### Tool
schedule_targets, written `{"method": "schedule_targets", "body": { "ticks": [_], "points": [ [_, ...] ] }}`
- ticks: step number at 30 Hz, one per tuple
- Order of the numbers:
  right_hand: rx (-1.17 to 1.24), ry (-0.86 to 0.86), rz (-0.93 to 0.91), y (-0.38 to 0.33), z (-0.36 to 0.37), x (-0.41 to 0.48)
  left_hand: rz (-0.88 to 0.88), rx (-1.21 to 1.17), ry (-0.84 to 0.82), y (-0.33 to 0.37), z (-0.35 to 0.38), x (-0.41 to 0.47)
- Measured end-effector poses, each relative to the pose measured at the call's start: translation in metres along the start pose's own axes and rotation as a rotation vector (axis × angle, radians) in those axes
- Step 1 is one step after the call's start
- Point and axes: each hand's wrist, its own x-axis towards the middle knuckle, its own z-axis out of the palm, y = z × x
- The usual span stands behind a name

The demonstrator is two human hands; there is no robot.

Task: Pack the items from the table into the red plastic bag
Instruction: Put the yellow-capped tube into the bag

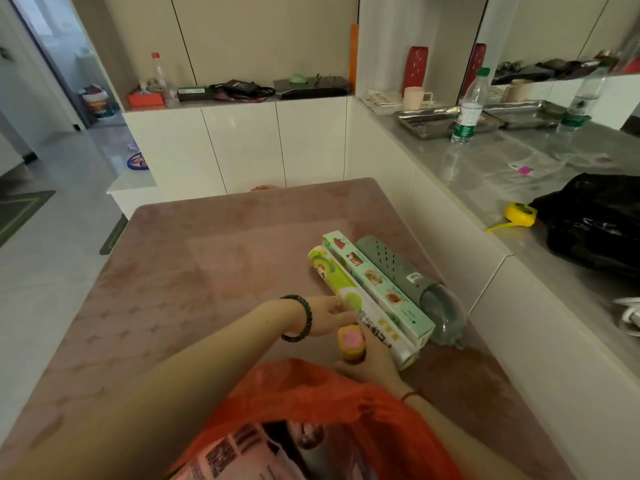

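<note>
The red plastic bag [311, 393] lies open at the near edge of the pink table [207, 271], with printed packets inside it. My right hand [374, 362] grips a small yellow tube with a pink end [350, 344] just above the bag's far rim. My left hand [329, 318], with a dark bead bracelet on the wrist, touches the near part of a green and white roll [336, 282]. Beside that roll lie a long pale green box [377, 285] and a grey-green perforated container with a clear end [415, 289].
A grey counter [485, 174] runs along the right with a water bottle [467, 109], metal trays [433, 123], a yellow tape measure [519, 214] and a black bag [599, 220]. White cabinets stand behind the table. Open floor lies to the left.
</note>
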Motion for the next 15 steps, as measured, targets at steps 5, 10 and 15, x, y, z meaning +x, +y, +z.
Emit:
{"method": "schedule_targets", "body": {
  "ticks": [5, 10, 15],
  "points": [
    [0.114, 0.071, -0.122, -0.009, -0.01, -0.001, 0.01, -0.18, 0.058, -0.001, -0.003, -0.011],
    [0.211, -0.011, -0.355, -0.098, -0.061, -0.032, 0.199, -0.455, 0.344, 0.02, -0.023, -0.069],
    [0.107, 0.012, -0.56, -0.172, -0.079, -0.093, 0.451, -0.603, 0.551, 0.032, -0.04, -0.158]
  ]
}}
